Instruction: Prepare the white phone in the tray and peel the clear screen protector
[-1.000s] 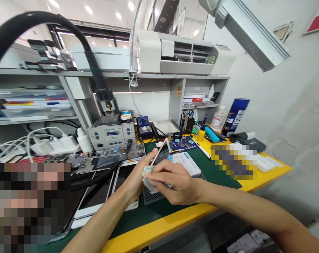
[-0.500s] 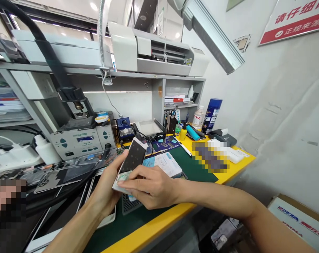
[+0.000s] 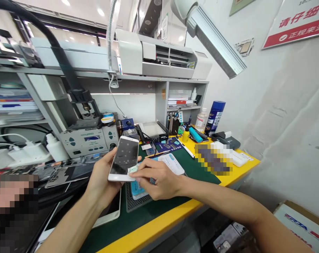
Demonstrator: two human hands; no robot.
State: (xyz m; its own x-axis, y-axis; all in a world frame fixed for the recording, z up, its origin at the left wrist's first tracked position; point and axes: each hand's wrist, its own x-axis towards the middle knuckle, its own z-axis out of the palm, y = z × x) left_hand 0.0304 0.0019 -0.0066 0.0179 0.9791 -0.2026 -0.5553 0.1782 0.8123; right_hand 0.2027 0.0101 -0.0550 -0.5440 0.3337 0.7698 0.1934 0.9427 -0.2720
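Note:
My left hand is wrapped round a white smartphone, held tilted above the bench with its dark, spotted screen facing me. Between the fingertips of my right hand is a small crumpled white-and-green wipe, touching the lower right corner of the phone's front. Below my right hand lies a blue-and-white packet, partly hidden by that hand. It rests on a dark perforated pad on the green mat. A white-framed tablet lies under my left forearm.
A hot-air station and a soldering unit stand behind. To the right are a yellow bottle, a blue spray can and a clear bottle. The yellow bench edge runs along the front. A lamp hangs above.
The phone has turned more upright and its screen faces me more squarely. My right hand with the wipe has shifted from across its lower end to the lower right corner.

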